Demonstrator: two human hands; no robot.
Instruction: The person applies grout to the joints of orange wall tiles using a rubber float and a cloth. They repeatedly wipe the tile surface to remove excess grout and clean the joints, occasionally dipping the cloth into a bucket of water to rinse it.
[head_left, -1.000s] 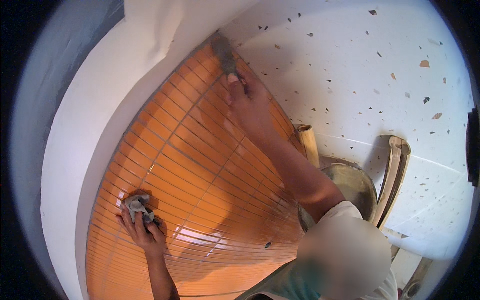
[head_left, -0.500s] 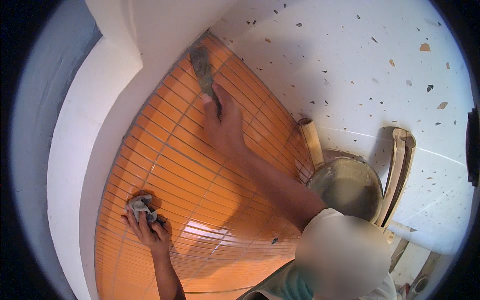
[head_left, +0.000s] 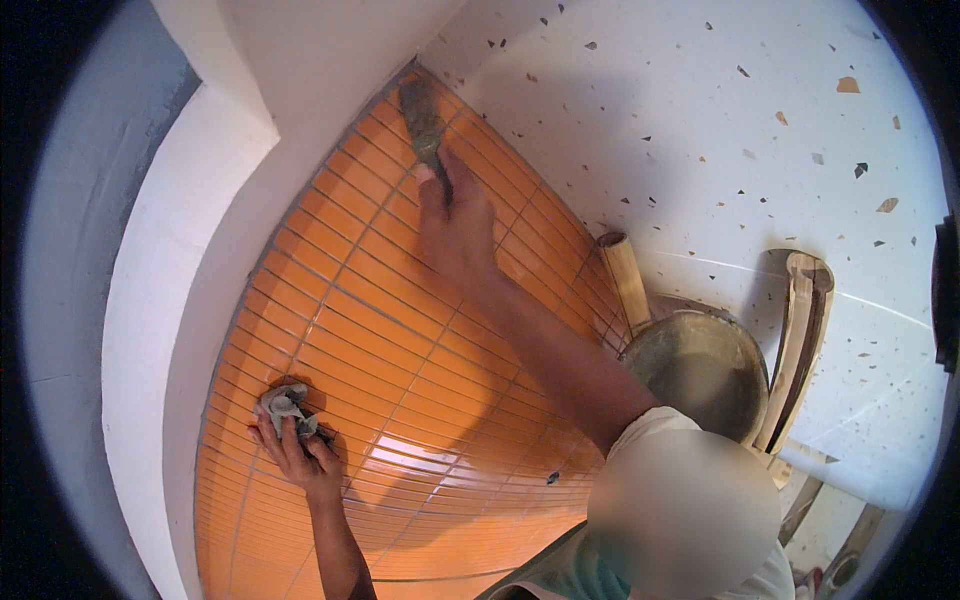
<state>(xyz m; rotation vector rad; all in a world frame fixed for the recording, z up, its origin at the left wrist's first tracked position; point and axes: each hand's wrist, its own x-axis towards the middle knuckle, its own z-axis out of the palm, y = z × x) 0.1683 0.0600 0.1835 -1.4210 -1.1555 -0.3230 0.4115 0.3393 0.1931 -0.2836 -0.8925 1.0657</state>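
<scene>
White wall (head_left: 150, 300) curves down the left of the frame, bordering a field of narrow orange tiles (head_left: 380, 335) with grey joints. At lower left, the left hand (head_left: 297, 455) is part closed on a crumpled grey cloth (head_left: 286, 406), which bunches out past the fingertips over the tiles. Well apart from it, at upper centre, a flat, grey-coated scraper (head_left: 420, 115) has its handle in the closed right hand (head_left: 458, 230), the nearer of the two. From this hand the blade lies straight ahead, its long axis running upward and slightly left, toward the corner where tiles, white wall and speckled wall (head_left: 740, 130) meet. Whether the blade touches the tiles or rides just above them, I cannot tell. Further right, a tan tube (head_left: 626, 285) slants beside a round, grey-stained basin (head_left: 705, 375), and just past that rises a tan, trough-shaped length (head_left: 800, 345).
</scene>
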